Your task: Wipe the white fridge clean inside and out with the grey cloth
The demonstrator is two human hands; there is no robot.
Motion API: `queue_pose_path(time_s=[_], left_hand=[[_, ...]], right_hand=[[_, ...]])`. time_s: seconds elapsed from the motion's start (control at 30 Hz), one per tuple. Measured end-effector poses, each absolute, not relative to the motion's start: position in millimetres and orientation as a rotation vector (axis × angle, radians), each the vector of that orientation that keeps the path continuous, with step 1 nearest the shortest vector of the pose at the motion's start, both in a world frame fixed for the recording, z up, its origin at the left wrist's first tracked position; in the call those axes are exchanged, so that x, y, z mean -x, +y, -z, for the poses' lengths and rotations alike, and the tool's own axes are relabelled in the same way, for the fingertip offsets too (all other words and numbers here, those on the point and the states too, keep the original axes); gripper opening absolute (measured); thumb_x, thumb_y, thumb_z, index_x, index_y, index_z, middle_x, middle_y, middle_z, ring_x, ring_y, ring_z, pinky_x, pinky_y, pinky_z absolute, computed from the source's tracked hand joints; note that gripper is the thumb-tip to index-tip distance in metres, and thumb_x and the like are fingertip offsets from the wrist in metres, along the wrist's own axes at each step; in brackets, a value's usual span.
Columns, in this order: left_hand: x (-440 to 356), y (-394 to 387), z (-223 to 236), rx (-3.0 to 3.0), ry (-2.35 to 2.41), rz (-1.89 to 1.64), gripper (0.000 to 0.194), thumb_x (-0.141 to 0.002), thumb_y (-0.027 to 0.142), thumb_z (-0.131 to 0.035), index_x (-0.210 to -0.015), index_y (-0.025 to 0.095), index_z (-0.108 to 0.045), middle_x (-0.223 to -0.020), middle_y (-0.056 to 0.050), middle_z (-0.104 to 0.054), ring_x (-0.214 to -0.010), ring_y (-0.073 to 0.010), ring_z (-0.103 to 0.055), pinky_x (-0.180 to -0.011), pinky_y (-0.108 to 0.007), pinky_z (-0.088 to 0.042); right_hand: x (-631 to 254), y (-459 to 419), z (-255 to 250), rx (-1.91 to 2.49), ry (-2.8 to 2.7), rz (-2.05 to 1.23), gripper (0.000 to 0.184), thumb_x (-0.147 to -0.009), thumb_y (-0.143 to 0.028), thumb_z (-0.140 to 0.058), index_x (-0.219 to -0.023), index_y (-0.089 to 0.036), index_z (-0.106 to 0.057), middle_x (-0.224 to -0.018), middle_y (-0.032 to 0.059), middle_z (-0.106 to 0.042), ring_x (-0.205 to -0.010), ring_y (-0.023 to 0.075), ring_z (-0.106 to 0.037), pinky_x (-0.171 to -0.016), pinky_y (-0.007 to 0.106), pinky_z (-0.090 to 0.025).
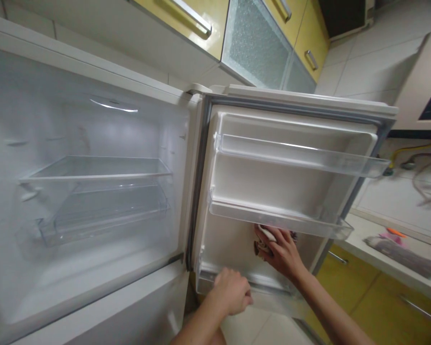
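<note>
My right hand (282,249) is closed round a bunched, patterned brown-and-white cloth (267,235). It presses the cloth near the inner panel of the open fridge door (233,239), just under the middle clear door shelf (273,216). Lower down and to the left, my left hand (233,290) is curled, knuckles up, at the bottom clear door shelf (269,297). Whether its fingers grip the shelf's rim is hidden. A top clear door shelf (298,155) spans the door above both hands.
On the left stands the open fridge compartment (93,258), with a glass shelf (107,166) and a clear drawer (111,215). Yellow cabinets (201,19) hang above. At right, a counter (362,232) holds a grey cloth (404,254) and an orange item (396,232).
</note>
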State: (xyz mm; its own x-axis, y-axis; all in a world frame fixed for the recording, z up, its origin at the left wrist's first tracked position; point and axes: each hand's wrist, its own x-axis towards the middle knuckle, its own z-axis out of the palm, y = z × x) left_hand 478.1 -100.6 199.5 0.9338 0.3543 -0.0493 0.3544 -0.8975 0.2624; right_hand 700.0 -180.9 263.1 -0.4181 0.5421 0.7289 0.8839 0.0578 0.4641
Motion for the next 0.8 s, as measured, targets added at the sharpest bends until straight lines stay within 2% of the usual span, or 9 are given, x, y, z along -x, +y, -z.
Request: queue_pose_path(time_s=[0.13, 0.2, 0.3, 0.4, 0.5, 0.57, 0.7, 0.8], left_hand=[[-476.9, -102.2, -201.8, -2.842, 0.542, 0.019, 0.041, -0.096, 0.057, -0.065, -0.116, 0.028, -0.086, -0.116, -0.017, -0.084, -0.116, -0.0377, -0.078, -0.100, -0.051, -0.060], [-476.4, -103.0, -204.4, -2.857, 0.554, 0.028, 0.045, -0.097, 0.058, -0.064, -0.119, 0.025, -0.085, -0.119, -0.019, -0.083, -0.117, -0.0386, -0.078, -0.101, -0.052, -0.060], [-475.1, -104.3, -207.7, -2.867, 0.551, 0.043, 0.050, -0.098, 0.058, -0.062, -0.122, 0.019, -0.084, -0.120, -0.021, -0.082, -0.117, -0.0397, -0.077, -0.101, -0.053, -0.060], [-472.3, -104.8, -207.9, -2.855, 0.560, 0.047, 0.049, -0.097, 0.058, -0.063, -0.120, 0.021, -0.085, -0.117, -0.020, -0.083, -0.115, -0.0388, -0.078, -0.100, -0.052, -0.060], [-468.8, -104.5, -205.0, -2.843, 0.587, 0.015, 0.046, -0.095, 0.060, -0.064, -0.117, 0.027, -0.086, -0.116, -0.017, -0.084, -0.114, -0.0379, -0.078, -0.099, -0.052, -0.060], [-467.0, -104.4, -202.4, -2.842, 0.592, -0.017, 0.043, -0.095, 0.058, -0.062, -0.115, 0.029, -0.087, -0.115, -0.015, -0.084, -0.113, -0.0370, -0.078, -0.099, -0.051, -0.060], [-466.3, -105.1, -198.9, -2.841, 0.596, -0.047, 0.039, -0.094, 0.054, -0.063, -0.113, 0.031, -0.087, -0.113, -0.014, -0.085, -0.113, -0.0357, -0.078, -0.099, -0.049, -0.059], [-468.6, -105.5, -198.9, -2.834, 0.599, -0.061, 0.037, -0.090, 0.050, -0.065, -0.110, 0.029, -0.088, -0.110, -0.016, -0.085, -0.113, -0.0369, -0.078, -0.098, -0.050, -0.059]], right_hand=[[-649.8, -126.1, -275.9, 1.184, -2.304, 1.125, 0.031, -0.094, -0.021, -0.070, -0.125, -0.024, -0.076, -0.159, 0.0083, -0.057, -0.134, 0.0273, -0.058, -0.115, 0.044, -0.048], [-623.1, -96.9, -281.1, 1.174, -2.338, 1.069, 0.036, -0.090, -0.023, -0.074, -0.126, -0.022, -0.076, -0.158, 0.0107, -0.058, -0.135, 0.0285, -0.058, -0.118, 0.046, -0.048], [-592.7, -66.1, -279.4, 1.256, -2.260, 1.019, 0.045, -0.084, -0.027, -0.081, -0.128, -0.020, -0.076, -0.150, 0.0165, -0.062, -0.130, 0.0317, -0.060, -0.112, 0.047, -0.054], [-585.3, -60.6, -267.9, 1.227, -2.345, 0.989, 0.032, -0.086, -0.028, -0.081, -0.116, -0.020, -0.079, -0.147, 0.0159, -0.063, -0.127, 0.0303, -0.061, -0.116, 0.049, -0.052], [-604.6, -78.7, -256.1, 0.972, -2.693, 0.972, 0.013, -0.096, -0.030, -0.073, -0.106, -0.025, -0.079, -0.133, 0.0070, -0.069, -0.127, 0.0232, -0.061, -0.128, 0.048, -0.043], [-630.0, -100.3, -252.1, 0.862, -2.800, 0.987, 0.012, -0.101, -0.030, -0.068, -0.103, -0.027, -0.079, -0.127, 0.0036, -0.072, -0.126, 0.0194, -0.063, -0.130, 0.046, -0.041], [-694.3, -153.0, -258.6, 0.894, -2.634, 1.123, 0.016, -0.099, -0.026, -0.066, -0.107, -0.028, -0.079, -0.145, 0.0061, -0.068, -0.139, 0.0223, -0.058, -0.128, 0.052, -0.040], [-728.0, -182.0, -269.7, 1.166, -2.431, 1.273, 0.032, -0.095, -0.034, -0.074, -0.126, -0.027, -0.078, -0.155, 0.0114, -0.062, -0.140, 0.0263, -0.058, -0.121, 0.047, -0.047]])
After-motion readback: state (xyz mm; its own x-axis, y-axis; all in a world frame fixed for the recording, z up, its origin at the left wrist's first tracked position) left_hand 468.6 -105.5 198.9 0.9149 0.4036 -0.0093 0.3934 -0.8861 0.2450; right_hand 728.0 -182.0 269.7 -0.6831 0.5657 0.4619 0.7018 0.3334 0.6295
